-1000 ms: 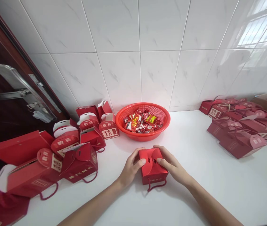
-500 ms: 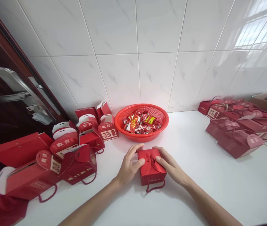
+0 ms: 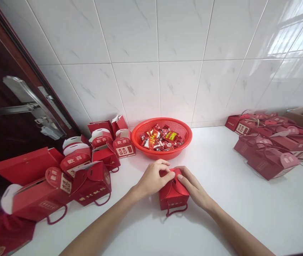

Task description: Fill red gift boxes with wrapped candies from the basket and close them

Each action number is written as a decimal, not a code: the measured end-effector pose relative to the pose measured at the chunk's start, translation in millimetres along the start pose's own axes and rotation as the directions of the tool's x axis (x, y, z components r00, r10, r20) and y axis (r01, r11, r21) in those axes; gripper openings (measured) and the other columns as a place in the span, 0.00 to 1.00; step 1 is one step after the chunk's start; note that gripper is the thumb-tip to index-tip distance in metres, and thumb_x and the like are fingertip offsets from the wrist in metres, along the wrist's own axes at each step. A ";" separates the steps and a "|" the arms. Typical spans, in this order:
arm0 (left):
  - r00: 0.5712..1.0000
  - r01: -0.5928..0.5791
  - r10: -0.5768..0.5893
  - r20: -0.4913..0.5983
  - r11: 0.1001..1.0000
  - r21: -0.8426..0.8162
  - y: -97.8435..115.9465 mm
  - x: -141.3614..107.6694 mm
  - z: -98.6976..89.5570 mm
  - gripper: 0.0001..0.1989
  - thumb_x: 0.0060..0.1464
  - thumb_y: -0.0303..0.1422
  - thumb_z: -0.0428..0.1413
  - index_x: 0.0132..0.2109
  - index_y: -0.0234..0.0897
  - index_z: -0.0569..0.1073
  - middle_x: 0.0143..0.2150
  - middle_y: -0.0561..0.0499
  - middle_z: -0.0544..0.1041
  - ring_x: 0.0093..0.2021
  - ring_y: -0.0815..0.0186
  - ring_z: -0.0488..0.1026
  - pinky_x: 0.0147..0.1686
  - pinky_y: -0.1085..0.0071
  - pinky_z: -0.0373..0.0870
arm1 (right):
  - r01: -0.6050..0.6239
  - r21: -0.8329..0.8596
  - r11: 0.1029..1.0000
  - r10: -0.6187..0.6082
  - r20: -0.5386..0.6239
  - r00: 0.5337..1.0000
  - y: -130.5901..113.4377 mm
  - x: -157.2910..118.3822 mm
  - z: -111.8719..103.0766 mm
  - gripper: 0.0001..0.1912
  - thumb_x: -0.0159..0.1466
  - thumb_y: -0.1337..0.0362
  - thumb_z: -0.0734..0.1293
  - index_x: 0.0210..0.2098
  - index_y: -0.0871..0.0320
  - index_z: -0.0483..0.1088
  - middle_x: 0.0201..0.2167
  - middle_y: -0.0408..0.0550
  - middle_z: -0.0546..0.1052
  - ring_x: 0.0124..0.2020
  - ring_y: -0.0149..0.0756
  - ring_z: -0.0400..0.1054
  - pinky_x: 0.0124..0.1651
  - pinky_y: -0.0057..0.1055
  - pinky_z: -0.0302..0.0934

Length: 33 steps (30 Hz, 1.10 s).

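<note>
Just brought the left hand [image 3: 153,179] up and inward — off the left wall of the red box [image 3: 170,204] and over its top, with thumb and forefinger nearly tip to tip at the middle of the folded flaps [image 3: 181,189]. Cannot tell from this angle whether pinching a flap edge or merely pressing on it. Curls the remaining left fingers loosely above the far left corner, without any clear grip.

Keeps the right hand [image 3: 195,188] about the right side, half open, with thumb laid on top near the centre and fingers along the far right edge — seemingly holding the box steady.

Still sits directly below both sets of fingers, upright on the white counter [image 3: 210,153], with a cord handle [image 3: 177,213] drooping untouched in front. Seems to have passed from an even two-sided hold to finer handling at the flaps, leaving the steadying to the right fingers alone. Looks folded over on top, but too covered by thumbs to tell if locked.

Find a basket [image 3: 162,155] of wrapped sweets [image 3: 164,140] just beyond the fingertips, standing boxes [image 3: 94,186] out past the left fingers, and piled boxes [image 3: 270,165] well apart from the right ones.
</note>
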<state>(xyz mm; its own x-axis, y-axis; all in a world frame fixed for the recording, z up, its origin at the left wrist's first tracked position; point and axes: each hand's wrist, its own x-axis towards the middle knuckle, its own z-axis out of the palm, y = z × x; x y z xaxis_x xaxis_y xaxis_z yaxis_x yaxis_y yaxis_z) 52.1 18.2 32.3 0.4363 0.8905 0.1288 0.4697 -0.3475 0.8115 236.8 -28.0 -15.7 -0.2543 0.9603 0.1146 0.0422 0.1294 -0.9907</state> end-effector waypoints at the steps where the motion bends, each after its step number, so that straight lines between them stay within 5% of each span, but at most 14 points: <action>1: 1.000 -0.012 0.012 -0.018 1.000 0.008 0.9 -0.4 -0.9 0.13 0.56 0.41 0.57 0.31 0.40 0.82 0.53 0.43 0.79 0.53 0.51 0.75 0.57 0.56 0.67 | -0.003 -0.006 1.000 0.003 -0.012 1.000 0.3 -0.1 -0.1 0.19 0.72 0.47 0.58 0.50 0.54 0.66 0.45 0.47 0.75 0.43 0.38 0.68 0.47 0.35 0.63; 17: 0.992 -0.010 0.020 0.123 0.996 -0.085 -2.4 -0.7 7.9 0.16 0.55 0.36 0.55 0.21 0.38 0.68 0.48 0.45 0.78 0.47 0.56 0.76 0.48 0.64 0.70 | 0.025 -0.015 1.000 -0.026 -0.025 0.999 0.2 0.5 2.1 0.21 0.70 0.44 0.60 0.48 0.55 0.66 0.43 0.47 0.74 0.44 0.40 0.69 0.47 0.36 0.65; 26: 0.992 -0.013 0.031 0.122 0.989 -0.146 -4.6 3.9 -6.8 0.22 0.63 0.46 0.49 0.26 0.37 0.70 0.35 0.48 0.77 0.40 0.59 0.74 0.44 0.66 0.68 | 0.031 -0.073 0.997 -0.033 -0.030 0.999 -1.2 -0.5 -0.8 0.20 0.71 0.45 0.59 0.49 0.54 0.66 0.45 0.49 0.75 0.44 0.40 0.70 0.49 0.37 0.65; 33: 0.997 -0.016 0.034 0.070 0.970 -0.243 -4.0 5.0 -21.5 0.14 0.58 0.44 0.57 0.38 0.37 0.77 0.42 0.48 0.81 0.48 0.57 0.76 0.52 0.63 0.71 | -0.002 -0.117 0.993 -0.006 -0.073 0.997 -1.5 -0.2 -3.5 0.21 0.71 0.44 0.57 0.50 0.53 0.66 0.48 0.49 0.75 0.47 0.42 0.70 0.54 0.39 0.64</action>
<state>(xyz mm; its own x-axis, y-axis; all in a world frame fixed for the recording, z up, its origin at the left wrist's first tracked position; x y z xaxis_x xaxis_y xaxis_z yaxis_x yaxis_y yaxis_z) 35.9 30.4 42.0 0.5046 0.8555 0.1161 0.2625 -0.2802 0.9234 240.2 -27.6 -14.0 -0.1836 0.9749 0.1260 0.1557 0.1554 -0.9755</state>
